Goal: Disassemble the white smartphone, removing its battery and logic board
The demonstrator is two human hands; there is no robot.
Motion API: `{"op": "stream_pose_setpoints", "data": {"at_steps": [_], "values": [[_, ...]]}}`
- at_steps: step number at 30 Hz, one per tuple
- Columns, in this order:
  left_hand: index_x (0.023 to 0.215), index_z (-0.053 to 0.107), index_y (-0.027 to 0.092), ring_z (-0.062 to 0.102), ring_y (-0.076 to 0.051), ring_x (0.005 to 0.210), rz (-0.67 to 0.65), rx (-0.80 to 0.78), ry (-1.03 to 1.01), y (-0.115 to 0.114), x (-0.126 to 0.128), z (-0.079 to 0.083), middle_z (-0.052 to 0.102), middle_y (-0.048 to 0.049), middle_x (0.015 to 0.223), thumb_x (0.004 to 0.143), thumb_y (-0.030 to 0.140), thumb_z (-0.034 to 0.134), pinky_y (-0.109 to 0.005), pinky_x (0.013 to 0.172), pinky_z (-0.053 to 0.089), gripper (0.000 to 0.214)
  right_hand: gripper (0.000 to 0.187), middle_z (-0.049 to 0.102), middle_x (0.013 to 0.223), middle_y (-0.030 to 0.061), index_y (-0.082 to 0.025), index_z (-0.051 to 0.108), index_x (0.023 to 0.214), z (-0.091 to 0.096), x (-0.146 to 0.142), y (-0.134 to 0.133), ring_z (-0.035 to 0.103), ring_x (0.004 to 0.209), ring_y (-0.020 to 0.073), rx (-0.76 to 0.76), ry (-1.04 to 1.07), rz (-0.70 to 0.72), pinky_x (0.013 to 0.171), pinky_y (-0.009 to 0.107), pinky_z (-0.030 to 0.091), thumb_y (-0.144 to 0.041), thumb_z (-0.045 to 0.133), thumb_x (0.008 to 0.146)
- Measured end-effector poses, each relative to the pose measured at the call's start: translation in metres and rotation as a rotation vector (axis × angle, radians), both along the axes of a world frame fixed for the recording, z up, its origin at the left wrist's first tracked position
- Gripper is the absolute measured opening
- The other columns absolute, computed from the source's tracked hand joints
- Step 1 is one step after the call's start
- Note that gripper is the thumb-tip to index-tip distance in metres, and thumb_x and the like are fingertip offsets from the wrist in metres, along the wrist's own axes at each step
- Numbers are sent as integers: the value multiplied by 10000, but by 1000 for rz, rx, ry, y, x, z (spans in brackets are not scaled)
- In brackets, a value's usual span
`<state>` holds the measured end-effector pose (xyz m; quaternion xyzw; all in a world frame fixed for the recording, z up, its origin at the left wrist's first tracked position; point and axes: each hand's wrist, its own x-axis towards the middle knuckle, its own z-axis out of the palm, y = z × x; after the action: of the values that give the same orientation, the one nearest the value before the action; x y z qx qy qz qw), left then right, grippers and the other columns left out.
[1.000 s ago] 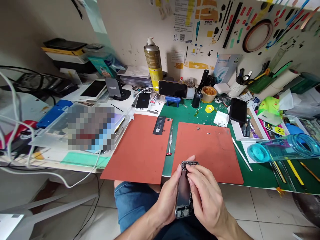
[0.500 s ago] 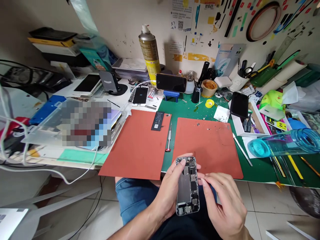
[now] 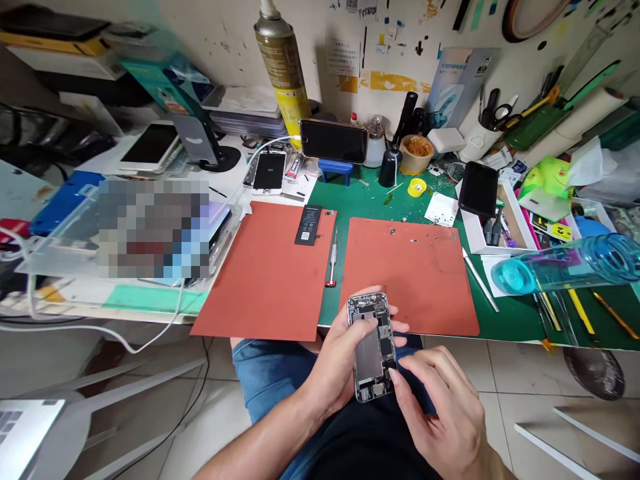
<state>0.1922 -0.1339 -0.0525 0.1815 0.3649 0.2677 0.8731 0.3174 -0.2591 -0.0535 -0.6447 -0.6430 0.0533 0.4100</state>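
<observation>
Left hand snug around an opened phone (right hand loosely parted alongside), brownish strands in a tub beyond.

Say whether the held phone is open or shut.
Open: the phone in the left hand shows its bare circuitry, with no cover over it.

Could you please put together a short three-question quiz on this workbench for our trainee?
1. Which hand grips the opened phone?
2. True or false: the screwdriver lies between the two red mats.
3. Which of these lies on the left one of the two: (a) the scissors, (b) the battery, (c) the roll of tape?

Key: 1, the left hand; 2, true; 3, b.
</observation>
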Motion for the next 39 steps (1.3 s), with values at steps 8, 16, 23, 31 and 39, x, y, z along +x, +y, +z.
{"op": "stream_pose_setpoints", "data": {"at_steps": [8,16,23,31,39], "values": [[1485,591,274,720,-364,1292,38,26,-69,-5,-2,-8,756,-97,1322,733,58,742,-602,1149,560,797,122,670,913,70,-148,677,1097,-5,-9,-3,628,818,188,-14,-57,-128,744,325,529,-74,709,1005],[1483,565,323,722,-334,1296,103,105,-61,-14,4,-13,736,-62,1355,753,54,783,-607,1185,550,808,110,683,890,59,-147,680,1133,-16,-22,-1,663,789,183,3,-170,-246,743,316,527,-126,716,1031],[1487,562,325,716,-319,1315,115,160,-49,-18,5,-18,729,-62,1372,787,70,786,-582,1193,554,777,62,673,845,57,-169,643,1033,-15,-23,7,643,746,191,2,-315,-264,688,331,494,-136,693,1049],[1535,537,332,715,-319,1319,88,198,-5,-22,4,-24,713,-71,1402,831,118,787,-568,1202,538,776,162,671,846,59,-189,606,925,-12,-16,13,609,741,187,0,-419,-172,696,337,485,-96,684,1031],[1572,511,337,698,-313,1347,87,232,18,-26,5,-28,707,-79,1416,878,150,806,-485,1116,607,777,127,719,983,152,-138,628,959,-16,-12,11,681,880,265,54,-466,-116,787,406,600,-45,712,978]]}}
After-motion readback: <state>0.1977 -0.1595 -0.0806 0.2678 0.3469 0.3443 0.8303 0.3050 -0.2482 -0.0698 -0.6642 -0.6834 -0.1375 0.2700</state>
